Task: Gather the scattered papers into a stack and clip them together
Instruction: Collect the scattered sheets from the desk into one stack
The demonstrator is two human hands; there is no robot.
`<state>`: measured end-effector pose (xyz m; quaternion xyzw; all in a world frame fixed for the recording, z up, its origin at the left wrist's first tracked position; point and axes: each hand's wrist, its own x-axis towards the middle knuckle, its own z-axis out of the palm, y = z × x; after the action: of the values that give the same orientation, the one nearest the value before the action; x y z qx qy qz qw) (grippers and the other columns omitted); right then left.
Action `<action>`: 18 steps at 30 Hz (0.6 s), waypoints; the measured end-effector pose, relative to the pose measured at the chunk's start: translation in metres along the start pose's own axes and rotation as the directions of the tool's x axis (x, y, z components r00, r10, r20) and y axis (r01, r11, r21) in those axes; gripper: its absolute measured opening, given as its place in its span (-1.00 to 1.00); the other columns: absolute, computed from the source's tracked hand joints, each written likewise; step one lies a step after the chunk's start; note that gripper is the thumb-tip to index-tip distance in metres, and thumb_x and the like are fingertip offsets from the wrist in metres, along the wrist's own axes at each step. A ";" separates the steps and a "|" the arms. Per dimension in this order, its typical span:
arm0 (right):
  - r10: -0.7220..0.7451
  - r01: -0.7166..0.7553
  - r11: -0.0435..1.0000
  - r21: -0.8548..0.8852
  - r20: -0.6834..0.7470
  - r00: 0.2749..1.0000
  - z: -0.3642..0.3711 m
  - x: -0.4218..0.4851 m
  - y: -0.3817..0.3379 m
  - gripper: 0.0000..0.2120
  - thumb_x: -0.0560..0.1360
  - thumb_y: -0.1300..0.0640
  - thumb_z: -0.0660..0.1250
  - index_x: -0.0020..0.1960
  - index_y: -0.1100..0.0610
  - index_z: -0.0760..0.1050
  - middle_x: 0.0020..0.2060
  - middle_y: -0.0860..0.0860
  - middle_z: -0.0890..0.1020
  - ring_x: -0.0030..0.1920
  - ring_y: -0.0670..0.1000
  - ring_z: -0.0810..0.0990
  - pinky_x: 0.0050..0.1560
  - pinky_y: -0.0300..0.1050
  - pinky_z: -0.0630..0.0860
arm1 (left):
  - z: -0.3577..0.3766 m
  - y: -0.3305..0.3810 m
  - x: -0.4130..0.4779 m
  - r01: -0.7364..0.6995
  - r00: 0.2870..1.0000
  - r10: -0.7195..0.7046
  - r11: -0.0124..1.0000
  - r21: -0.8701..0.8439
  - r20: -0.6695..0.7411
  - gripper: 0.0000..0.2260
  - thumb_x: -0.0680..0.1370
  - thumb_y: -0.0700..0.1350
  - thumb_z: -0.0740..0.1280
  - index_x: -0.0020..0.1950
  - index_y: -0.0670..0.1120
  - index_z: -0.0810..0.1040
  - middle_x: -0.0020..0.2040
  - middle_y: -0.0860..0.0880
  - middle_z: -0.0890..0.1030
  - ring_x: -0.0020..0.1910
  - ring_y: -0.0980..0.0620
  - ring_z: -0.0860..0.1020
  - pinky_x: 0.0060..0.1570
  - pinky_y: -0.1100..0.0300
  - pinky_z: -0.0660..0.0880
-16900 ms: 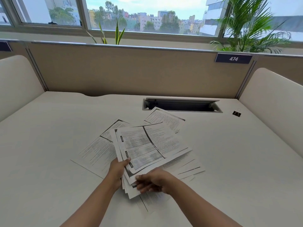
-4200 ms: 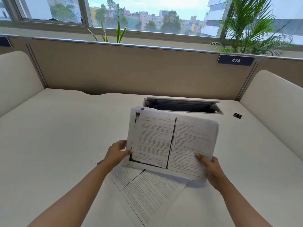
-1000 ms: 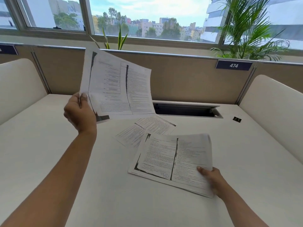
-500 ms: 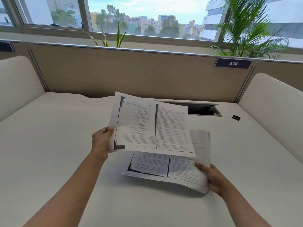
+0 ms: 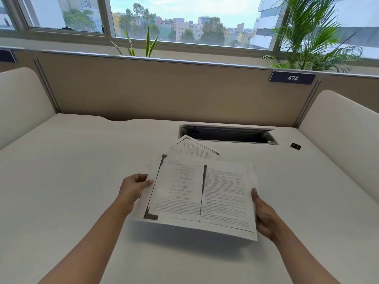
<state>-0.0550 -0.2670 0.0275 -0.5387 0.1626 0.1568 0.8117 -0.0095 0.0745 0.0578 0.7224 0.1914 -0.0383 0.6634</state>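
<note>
Held in both hands: stack of papers [image 5: 202,198], pinched at its left edge by the left hand [image 5: 133,188], clasped at its right edge by the right hand [image 5: 264,217], lifted clear of the counter [image 5: 82,171]. Mid-gathering, by judgement. Just beyond, lying loose on the counter: more sheets [image 5: 194,149], not yet collected. Next: add those, square the edges. Farther right, well apart: black clip [image 5: 296,145], to fetch last.
</note>
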 end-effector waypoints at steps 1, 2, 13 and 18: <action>0.014 -0.014 1.000 -0.010 -0.004 1.000 0.001 -0.001 -0.001 -0.48 0.51 -0.20 0.07 0.24 0.14 0.50 0.13 0.19 0.62 0.13 0.22 0.60 0.05 0.15 0.58 | -0.002 -0.003 0.001 0.045 0.998 -0.047 0.998 0.036 0.040 -0.76 0.47 -0.20 0.39 0.12 -0.16 0.51 -0.02 -0.10 0.57 -0.11 -0.06 0.52 -0.08 0.13 0.45; 0.019 -0.020 0.999 -0.033 -0.016 1.000 0.002 -0.001 -0.002 -0.48 0.52 -0.20 0.08 0.20 0.16 0.52 0.09 0.19 0.64 0.09 0.22 0.62 0.01 0.13 0.60 | -0.003 -0.006 0.000 0.098 0.991 -0.103 0.993 0.065 0.089 -0.72 0.47 -0.16 0.39 0.15 -0.15 0.48 -0.02 -0.09 0.56 -0.10 -0.07 0.51 -0.12 0.13 0.46; 0.076 -0.102 0.969 -0.226 -0.122 0.990 0.003 -0.002 0.002 -0.51 0.53 -0.22 0.05 0.04 0.14 0.56 -0.11 0.11 0.71 -0.07 0.14 0.68 -0.09 0.03 0.59 | 0.008 -0.030 -0.002 0.131 0.985 -0.154 0.960 0.247 0.076 -0.45 0.44 -0.29 0.41 0.39 -0.19 0.31 0.38 -0.21 0.36 0.34 -0.15 0.35 0.17 0.11 0.29; 0.021 -0.067 0.928 -0.366 -0.128 0.992 0.004 -0.002 0.003 -0.67 0.51 -0.03 0.27 0.18 0.14 0.51 -0.02 0.10 0.69 -0.03 0.13 0.67 -0.15 -0.04 0.60 | 0.008 -0.029 -0.003 0.103 0.986 -0.138 0.947 0.304 0.097 -0.36 0.41 -0.26 0.45 0.43 -0.18 0.26 0.39 -0.18 0.37 0.35 -0.14 0.36 0.30 0.10 0.27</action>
<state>-0.0579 -0.2626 0.0269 -0.6867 0.1915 0.1698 0.6804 -0.0200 0.0672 0.0303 0.7977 0.1881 -0.1493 0.5532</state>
